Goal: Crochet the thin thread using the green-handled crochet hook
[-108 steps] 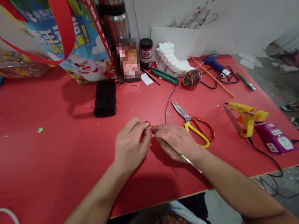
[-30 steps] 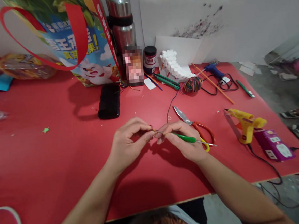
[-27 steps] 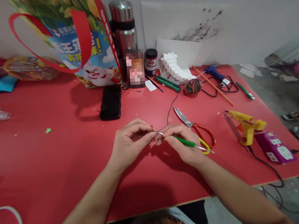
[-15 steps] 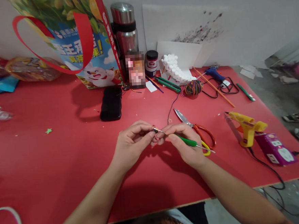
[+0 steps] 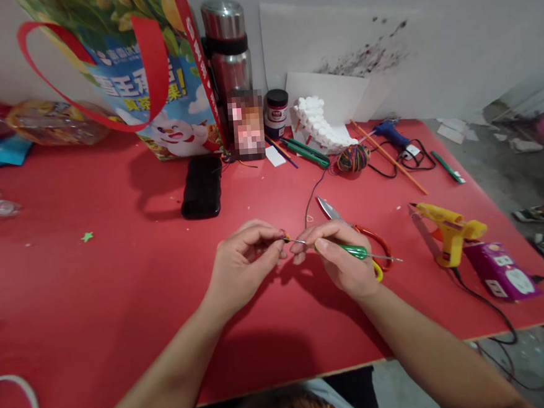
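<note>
My left hand is closed, pinching a small piece of multicoloured yarn work between thumb and fingers. In my right hand is a crochet hook with a green handle, its thin metal tip pointing left at the yarn piece. The hook's other metal end sticks out past my palm to the right. A dark strand runs from the ball of multicoloured yarn down to my right fingers. Scissors with orange and yellow handles lie partly hidden behind my right hand.
On the red table, a yellow glue gun and a purple box with cords stand right. A black phone-like object, a steel flask, a printed bag and a green cutter are farther back.
The crochet hook has shifted right with my right hand, its tip drawn back from the yarn piece. The handle has turned to lie flatter. My left hand has stayed nearly still.
</note>
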A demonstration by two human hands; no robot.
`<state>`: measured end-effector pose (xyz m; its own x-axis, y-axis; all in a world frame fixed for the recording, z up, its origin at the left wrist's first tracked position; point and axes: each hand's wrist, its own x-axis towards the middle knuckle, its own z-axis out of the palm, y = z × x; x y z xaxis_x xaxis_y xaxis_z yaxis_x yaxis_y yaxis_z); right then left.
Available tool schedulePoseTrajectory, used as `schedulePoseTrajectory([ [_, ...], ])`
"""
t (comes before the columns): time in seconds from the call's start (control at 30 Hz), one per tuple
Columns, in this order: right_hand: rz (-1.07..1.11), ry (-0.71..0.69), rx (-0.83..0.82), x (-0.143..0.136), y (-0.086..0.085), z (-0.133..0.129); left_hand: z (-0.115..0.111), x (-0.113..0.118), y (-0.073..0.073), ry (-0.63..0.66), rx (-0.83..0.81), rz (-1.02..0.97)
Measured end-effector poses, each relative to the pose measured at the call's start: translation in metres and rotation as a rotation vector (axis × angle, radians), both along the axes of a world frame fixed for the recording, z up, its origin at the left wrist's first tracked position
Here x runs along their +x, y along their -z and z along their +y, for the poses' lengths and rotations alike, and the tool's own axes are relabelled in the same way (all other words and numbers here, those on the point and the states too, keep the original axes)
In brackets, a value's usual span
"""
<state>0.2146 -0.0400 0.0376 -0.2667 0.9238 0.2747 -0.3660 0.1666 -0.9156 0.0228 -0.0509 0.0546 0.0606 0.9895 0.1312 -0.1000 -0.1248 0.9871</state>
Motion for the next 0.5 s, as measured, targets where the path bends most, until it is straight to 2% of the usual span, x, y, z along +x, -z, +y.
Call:
schedulePoseTrajectory([
  [0.4, -0.092, 0.042, 0.049, 0.0014, -0.0024, -0.002, -0.0022, -0.0038, 0.001, -0.036, 0.134, 0.225],
  [0.5, -0.062, 0.018, 0.052, 0.0004, -0.0019, -0.0026, -0.002, -0.0033, 0.0, -0.023, 0.065, 0.147],
])
